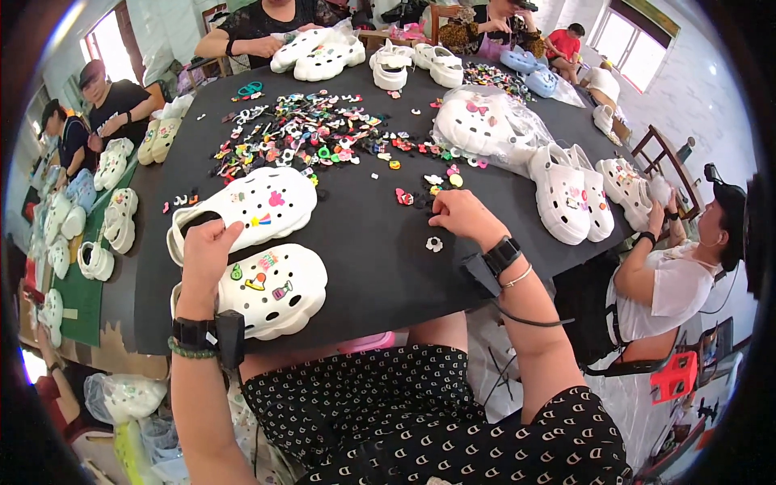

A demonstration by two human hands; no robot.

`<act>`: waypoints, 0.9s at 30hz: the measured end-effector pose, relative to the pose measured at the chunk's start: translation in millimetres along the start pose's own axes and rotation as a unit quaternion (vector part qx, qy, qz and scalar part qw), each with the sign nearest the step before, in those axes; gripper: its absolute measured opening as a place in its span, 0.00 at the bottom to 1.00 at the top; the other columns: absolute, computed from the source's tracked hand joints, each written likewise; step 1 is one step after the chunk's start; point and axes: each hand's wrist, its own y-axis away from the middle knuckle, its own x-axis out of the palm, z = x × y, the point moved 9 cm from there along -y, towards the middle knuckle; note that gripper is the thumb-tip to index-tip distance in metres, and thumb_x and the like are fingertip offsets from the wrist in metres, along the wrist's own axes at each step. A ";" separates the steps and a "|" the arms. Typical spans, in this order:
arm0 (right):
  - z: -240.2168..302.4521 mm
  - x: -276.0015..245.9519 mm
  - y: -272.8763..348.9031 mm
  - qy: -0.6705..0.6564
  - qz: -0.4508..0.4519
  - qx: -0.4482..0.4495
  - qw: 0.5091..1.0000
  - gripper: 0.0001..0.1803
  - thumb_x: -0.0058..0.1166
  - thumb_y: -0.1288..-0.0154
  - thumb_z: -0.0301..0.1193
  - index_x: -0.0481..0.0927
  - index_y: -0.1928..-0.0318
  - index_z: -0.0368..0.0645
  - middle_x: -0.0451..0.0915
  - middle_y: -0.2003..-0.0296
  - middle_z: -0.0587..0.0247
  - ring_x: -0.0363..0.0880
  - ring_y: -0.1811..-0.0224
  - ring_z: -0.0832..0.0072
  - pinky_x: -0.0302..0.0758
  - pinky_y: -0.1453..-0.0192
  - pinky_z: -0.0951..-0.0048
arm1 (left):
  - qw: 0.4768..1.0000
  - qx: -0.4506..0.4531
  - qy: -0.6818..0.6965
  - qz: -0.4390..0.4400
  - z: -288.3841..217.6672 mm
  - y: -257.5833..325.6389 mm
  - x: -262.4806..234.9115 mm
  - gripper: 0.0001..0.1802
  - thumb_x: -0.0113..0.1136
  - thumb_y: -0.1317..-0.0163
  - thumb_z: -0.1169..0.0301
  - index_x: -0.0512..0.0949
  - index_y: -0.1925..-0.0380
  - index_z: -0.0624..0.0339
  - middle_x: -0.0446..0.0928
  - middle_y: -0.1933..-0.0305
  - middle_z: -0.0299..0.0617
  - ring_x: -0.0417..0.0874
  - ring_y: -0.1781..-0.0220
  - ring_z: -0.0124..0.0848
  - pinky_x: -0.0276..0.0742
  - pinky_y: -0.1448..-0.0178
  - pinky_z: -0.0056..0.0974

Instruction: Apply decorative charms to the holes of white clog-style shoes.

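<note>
Firmly, left hand (206,246) grips white clog (246,206).

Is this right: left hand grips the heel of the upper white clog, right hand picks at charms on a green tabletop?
Not quite. The head view shows a black tabletop, not green. The left hand does grip the upper white clog at its heel, and the right hand is at the charms.

Left hand (207,246) on a white clog (257,204), right hand (457,213) among small charms (434,243) on the black table (380,267).
</note>
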 end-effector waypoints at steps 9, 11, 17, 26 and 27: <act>5.9 -8.3 21.8 0.027 -0.025 -0.091 0.995 0.10 0.62 0.47 0.29 0.81 0.64 0.39 0.80 0.65 0.52 0.80 0.58 0.55 0.77 0.52 0.57 | 1.000 -0.019 -0.004 0.020 -7.7 2.5 3.4 0.20 0.64 0.36 0.69 0.69 0.85 0.60 0.60 0.80 0.22 0.55 0.76 0.16 0.50 0.73 0.31; 6.0 -4.0 25.7 0.039 -0.046 -0.103 0.993 0.09 0.60 0.47 0.28 0.81 0.64 0.38 0.80 0.65 0.51 0.80 0.58 0.54 0.77 0.52 0.57 | 1.000 -0.013 -0.005 0.023 -7.7 0.7 5.3 0.20 0.65 0.36 0.69 0.69 0.85 0.60 0.60 0.80 0.22 0.55 0.76 0.16 0.51 0.74 0.31; 20.7 -8.9 40.4 0.039 -0.204 -0.138 0.969 0.07 0.61 0.46 0.24 0.81 0.66 0.37 0.78 0.67 0.51 0.78 0.61 0.53 0.76 0.54 0.57 | 0.998 0.027 -0.054 -0.020 -9.0 5.4 -6.9 0.24 0.68 0.42 0.67 0.65 0.84 0.69 0.56 0.86 0.35 0.54 0.80 0.22 0.54 0.77 0.38; 94.2 -54.7 19.6 -0.083 -0.176 -0.179 0.964 0.07 0.61 0.44 0.23 0.83 0.63 0.37 0.83 0.67 0.51 0.82 0.64 0.56 0.78 0.57 0.62 | 0.999 -0.027 -0.033 -0.002 -9.0 8.2 -1.1 0.25 0.66 0.38 0.67 0.61 0.86 0.61 0.53 0.84 0.27 0.53 0.78 0.18 0.50 0.76 0.34; 115.0 -58.4 16.6 -0.084 -0.176 -0.183 0.964 0.07 0.61 0.44 0.23 0.83 0.63 0.37 0.83 0.67 0.51 0.82 0.64 0.56 0.78 0.57 0.62 | 0.999 -0.030 -0.031 0.010 -7.1 8.2 -0.5 0.24 0.66 0.39 0.66 0.63 0.85 0.63 0.56 0.84 0.28 0.54 0.78 0.19 0.52 0.76 0.35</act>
